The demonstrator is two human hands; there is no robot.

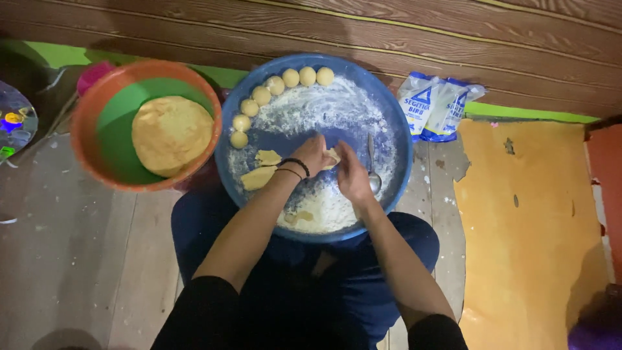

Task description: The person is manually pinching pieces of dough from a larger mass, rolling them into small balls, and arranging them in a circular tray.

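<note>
My left hand [312,153] and my right hand [353,176] meet over the middle of a wide blue tray [402,149] dusted with white flour. Both hands close around a small piece of yellow dough [333,155] between them. Several round dough balls [275,85] line the tray's far left rim in an arc. Two flat dough scraps [259,176] lie left of my left wrist, which wears dark bands. A metal spoon [374,175] rests in the flour just right of my right hand.
An orange bowl with a green inside [87,142] stands left of the tray and holds a large lump of yellow dough [172,135]. A blue-and-white flour bag [433,107] lies at the right. An orange mat [531,227] covers the wooden floor beyond it.
</note>
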